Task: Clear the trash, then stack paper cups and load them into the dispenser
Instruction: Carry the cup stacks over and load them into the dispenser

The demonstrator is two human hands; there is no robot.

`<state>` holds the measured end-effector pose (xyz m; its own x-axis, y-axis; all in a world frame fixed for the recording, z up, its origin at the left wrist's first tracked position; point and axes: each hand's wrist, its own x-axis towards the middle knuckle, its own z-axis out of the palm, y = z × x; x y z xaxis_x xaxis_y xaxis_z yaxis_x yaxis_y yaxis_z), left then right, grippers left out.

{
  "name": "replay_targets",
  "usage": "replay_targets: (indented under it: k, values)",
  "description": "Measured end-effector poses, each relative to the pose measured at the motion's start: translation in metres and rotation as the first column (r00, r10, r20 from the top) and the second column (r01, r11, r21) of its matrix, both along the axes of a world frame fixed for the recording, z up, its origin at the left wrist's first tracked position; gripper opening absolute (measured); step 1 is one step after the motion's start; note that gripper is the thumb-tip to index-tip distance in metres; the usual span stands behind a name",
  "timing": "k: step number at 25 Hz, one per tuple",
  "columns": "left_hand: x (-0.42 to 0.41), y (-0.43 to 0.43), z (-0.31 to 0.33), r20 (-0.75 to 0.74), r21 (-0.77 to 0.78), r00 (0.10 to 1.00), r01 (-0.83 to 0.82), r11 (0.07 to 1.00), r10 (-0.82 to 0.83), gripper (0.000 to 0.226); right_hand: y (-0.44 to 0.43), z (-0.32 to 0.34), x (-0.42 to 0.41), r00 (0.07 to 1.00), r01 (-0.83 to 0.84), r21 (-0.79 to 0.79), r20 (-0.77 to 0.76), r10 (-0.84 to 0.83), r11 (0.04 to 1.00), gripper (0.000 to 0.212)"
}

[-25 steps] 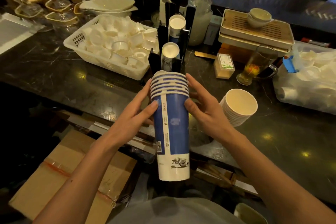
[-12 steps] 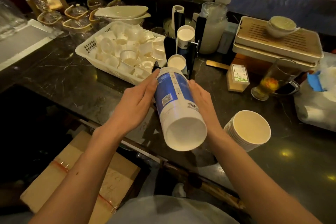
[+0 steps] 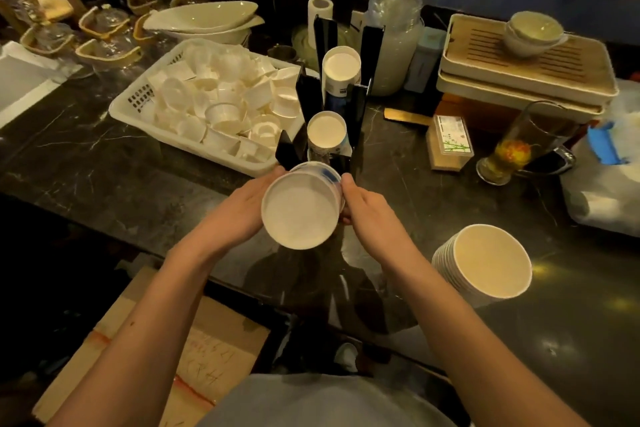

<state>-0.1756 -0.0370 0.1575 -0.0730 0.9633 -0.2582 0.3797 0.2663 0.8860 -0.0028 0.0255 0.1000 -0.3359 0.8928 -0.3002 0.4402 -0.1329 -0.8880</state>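
Observation:
I hold a stack of blue-and-white paper cups (image 3: 300,206) upside down, its white bottom facing me. My left hand (image 3: 239,208) grips its left side and my right hand (image 3: 363,206) its right side. The stack's far end sits at the front slot of the black cup dispenser (image 3: 356,114). Two more upturned cup stacks (image 3: 326,132) (image 3: 341,68) stand in the dispenser's middle and back slots. A second stack of paper cups (image 3: 485,265), mouth up, rests on the dark counter (image 3: 104,156) to my right.
A white basket (image 3: 131,114) full of small white cups lies left of the dispenser. Right of it are a small box (image 3: 450,146), a glass mug of tea (image 3: 516,146), stacked trays (image 3: 526,69) and a plastic bag (image 3: 606,191). A cardboard box (image 3: 156,350) lies below the counter edge.
The cup stack has swung from upright near my body to tipped forward, bottom toward me, and moved away up to the dispenser's front slot. Both hands moved with it.

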Motion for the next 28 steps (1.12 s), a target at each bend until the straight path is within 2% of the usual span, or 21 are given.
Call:
replay_targets:
  k: [2, 3, 5, 10, 12, 14, 21, 23, 25, 27, 28]
  values:
    - [-0.010, 0.012, -0.014, 0.002, -0.072, 1.000, 0.028, 0.997, -0.028, 0.026, 0.002, -0.005, -0.003, 0.999, 0.022, -0.029, 0.047, -0.021, 0.999, 0.062]
    - [-0.017, 0.013, -0.024, 0.018, -0.094, 0.995, 0.095, 0.991, -0.094, 0.033, 0.003, -0.007, -0.005, 0.997, 0.039, -0.053, 0.062, -0.035, 0.998, 0.059]
    - [-0.024, 0.020, -0.039, 0.030, -0.142, 0.986, 0.169, 0.975, -0.167, 0.030, 0.006, -0.013, -0.010, 0.995, 0.078, -0.116, 0.070, -0.071, 0.990, 0.058]
    - [-0.030, 0.055, -0.048, 0.147, -0.363, 0.983, 0.155, 0.919, -0.108, 0.026, 0.014, -0.032, -0.021, 0.985, 0.167, -0.177, 0.071, -0.157, 0.970, 0.049]
    - [-0.036, 0.056, -0.056, 0.302, -0.374, 0.952, 0.169, 0.912, -0.053, 0.028, 0.014, -0.038, -0.023, 0.983, 0.179, -0.217, 0.078, -0.166, 0.960, 0.054]
    - [-0.038, 0.055, -0.063, 0.384, -0.362, 0.924, 0.152, 0.920, -0.002, 0.029, 0.014, -0.042, -0.025, 0.982, 0.184, -0.265, 0.081, -0.169, 0.947, 0.053]
    - [-0.033, 0.054, -0.075, 0.382, -0.317, 0.923, 0.185, 0.930, -0.053, 0.032, 0.013, -0.047, -0.026, 0.987, 0.157, -0.369, 0.033, -0.156, 0.916, 0.057]
    - [-0.037, 0.048, -0.076, 0.385, -0.299, 0.921, 0.190, 0.935, -0.063, 0.034, 0.006, -0.040, -0.024, 0.992, 0.118, -0.338, -0.002, -0.126, 0.934, 0.056]
    - [-0.041, 0.044, -0.077, 0.354, -0.254, 0.932, 0.171, 0.952, -0.073, 0.043, -0.002, -0.027, -0.018, 0.994, 0.080, -0.242, -0.049, -0.095, 0.967, 0.050]
    - [-0.047, 0.035, -0.078, 0.296, -0.137, 0.944, 0.190, 0.972, -0.143, 0.065, -0.012, -0.011, -0.010, 0.996, 0.010, -0.090, -0.087, -0.018, 0.996, 0.056]
    - [-0.048, 0.028, -0.079, 0.250, -0.062, 0.949, 0.214, 0.975, -0.193, 0.068, -0.016, -0.006, -0.009, 0.996, -0.030, -0.012, -0.082, 0.028, 0.999, 0.062]
